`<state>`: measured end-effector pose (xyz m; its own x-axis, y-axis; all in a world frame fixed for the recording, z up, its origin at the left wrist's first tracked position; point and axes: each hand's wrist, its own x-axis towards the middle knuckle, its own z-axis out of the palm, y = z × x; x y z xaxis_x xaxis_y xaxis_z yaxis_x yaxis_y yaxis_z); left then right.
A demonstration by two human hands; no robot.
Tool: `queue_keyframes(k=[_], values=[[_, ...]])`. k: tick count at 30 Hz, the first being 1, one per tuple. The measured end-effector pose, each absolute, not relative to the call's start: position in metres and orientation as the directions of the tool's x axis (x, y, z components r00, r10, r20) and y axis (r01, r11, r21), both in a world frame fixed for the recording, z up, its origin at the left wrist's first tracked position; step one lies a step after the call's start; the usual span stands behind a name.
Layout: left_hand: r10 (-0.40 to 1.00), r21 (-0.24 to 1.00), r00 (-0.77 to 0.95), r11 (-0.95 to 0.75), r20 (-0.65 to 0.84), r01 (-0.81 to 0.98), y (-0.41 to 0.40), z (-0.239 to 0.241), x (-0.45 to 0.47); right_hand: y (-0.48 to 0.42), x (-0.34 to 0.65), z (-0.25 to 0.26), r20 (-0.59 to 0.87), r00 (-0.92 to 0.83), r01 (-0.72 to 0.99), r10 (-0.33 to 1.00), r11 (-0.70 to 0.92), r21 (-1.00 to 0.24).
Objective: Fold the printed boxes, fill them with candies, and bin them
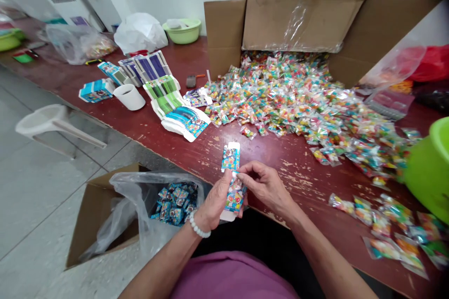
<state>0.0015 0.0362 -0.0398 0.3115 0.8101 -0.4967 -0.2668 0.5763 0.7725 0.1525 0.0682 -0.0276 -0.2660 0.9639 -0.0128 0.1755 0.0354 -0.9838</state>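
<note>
Near the table's front edge, my left hand (214, 201) is wrapped round a small blue printed carton (235, 194). White flaps show at both ends of the printed card, and its far panel sticks out past my fingers. My right hand (264, 184) meets it from the right, thumb and index finger pinched at a white flap near its middle. Beyond my hands lies a fanned stack of flattened cartons (171, 96) in blue, green and purple. To the right spreads a big heap of small clear candy packets (280, 93).
A brown cardboard box (301, 18) backs the heap. A green tub (430, 168) stands at the right, with loose packets before it. On the floor, a plastic-lined box (87, 219) contains small blue cartons (177, 203). A tape roll (129, 97) and a stool (52, 121) are left.
</note>
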Motion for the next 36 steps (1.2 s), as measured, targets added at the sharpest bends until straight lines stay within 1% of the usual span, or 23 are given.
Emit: queue_keyframes(k=[4, 6, 8, 12, 13, 14, 15, 18, 19, 20, 23, 24, 25, 26, 28, 30, 32, 36], values=[[0.832, 0.832, 0.339, 0.518, -0.438, -0.196, 0.038, -0.036, -0.001, 0.073, 0.15, -0.032, -0.143, -0.264, 0.034, 0.954, -0.139, -0.99], [0.843, 0.855, 0.334, 0.492, -0.422, -0.164, 0.038, -0.036, -0.003, 0.071, 0.148, -0.034, -0.167, -0.263, -0.011, 0.95, -0.176, -0.984], [0.848, 0.861, 0.328, 0.484, -0.417, -0.156, 0.037, -0.037, -0.005, 0.068, 0.149, -0.034, -0.125, -0.263, -0.015, 0.957, -0.133, -0.991], [0.845, 0.851, 0.318, 0.497, -0.43, -0.17, 0.033, -0.039, -0.006, 0.059, 0.155, -0.03, 0.104, -0.32, 0.076, 0.942, 0.135, -0.988], [0.845, 0.853, 0.317, 0.496, -0.431, -0.161, 0.033, -0.039, -0.006, 0.058, 0.156, -0.029, 0.132, -0.322, 0.091, 0.937, 0.169, -0.981], [0.846, 0.86, 0.316, 0.49, -0.429, -0.145, 0.033, -0.039, -0.006, 0.057, 0.158, -0.029, 0.13, -0.314, 0.089, 0.94, 0.165, -0.982], [0.848, 0.867, 0.317, 0.482, -0.425, -0.126, 0.033, -0.038, -0.006, 0.057, 0.158, -0.029, 0.095, -0.305, 0.071, 0.948, 0.123, -0.99], [0.842, 0.878, 0.332, 0.473, -0.425, -0.075, 0.036, -0.037, -0.007, 0.059, 0.158, -0.029, -0.074, -0.326, -0.016, 0.942, -0.084, -0.996], [0.835, 0.875, 0.339, 0.48, -0.433, -0.066, 0.037, -0.037, -0.007, 0.06, 0.158, -0.029, -0.099, -0.328, -0.019, 0.94, -0.112, -0.994], [0.829, 0.87, 0.343, 0.49, -0.442, -0.063, 0.038, -0.037, -0.007, 0.061, 0.157, -0.028, -0.097, -0.316, 0.003, 0.944, -0.101, -0.995], [0.818, 0.85, 0.336, 0.52, -0.466, -0.088, 0.039, -0.04, -0.006, 0.063, 0.155, -0.026, 0.006, -0.238, 0.155, 0.971, 0.044, -0.987], [0.814, 0.841, 0.332, 0.532, -0.476, -0.098, 0.039, -0.041, -0.006, 0.063, 0.155, -0.024, 0.024, -0.227, 0.185, 0.974, 0.067, -0.98], [0.809, 0.832, 0.331, 0.544, -0.486, -0.106, 0.038, -0.042, -0.005, 0.063, 0.154, -0.023, 0.013, -0.236, 0.178, 0.972, 0.056, -0.982], [0.802, 0.824, 0.333, 0.556, -0.496, -0.113, 0.037, -0.043, -0.004, 0.062, 0.154, -0.021, -0.028, -0.266, 0.134, 0.964, 0.008, -0.991], [0.794, 0.817, 0.348, 0.565, -0.499, -0.118, 0.036, -0.044, -0.004, 0.061, 0.153, -0.019, -0.132, -0.361, -0.008, 0.923, -0.145, -0.989], [0.794, 0.82, 0.356, 0.561, -0.492, -0.118, 0.035, -0.045, -0.004, 0.061, 0.153, -0.021, -0.183, -0.427, -0.103, 0.886, -0.248, -0.963], [0.793, 0.82, 0.357, 0.561, -0.493, -0.114, 0.035, -0.045, -0.005, 0.062, 0.154, -0.026, -0.18, -0.414, -0.1, 0.892, -0.242, -0.965], [0.777, 0.811, 0.385, 0.574, -0.497, -0.112, 0.037, -0.044, -0.008, 0.063, 0.157, -0.03, -0.143, -0.372, -0.007, 0.917, -0.156, -0.988]])
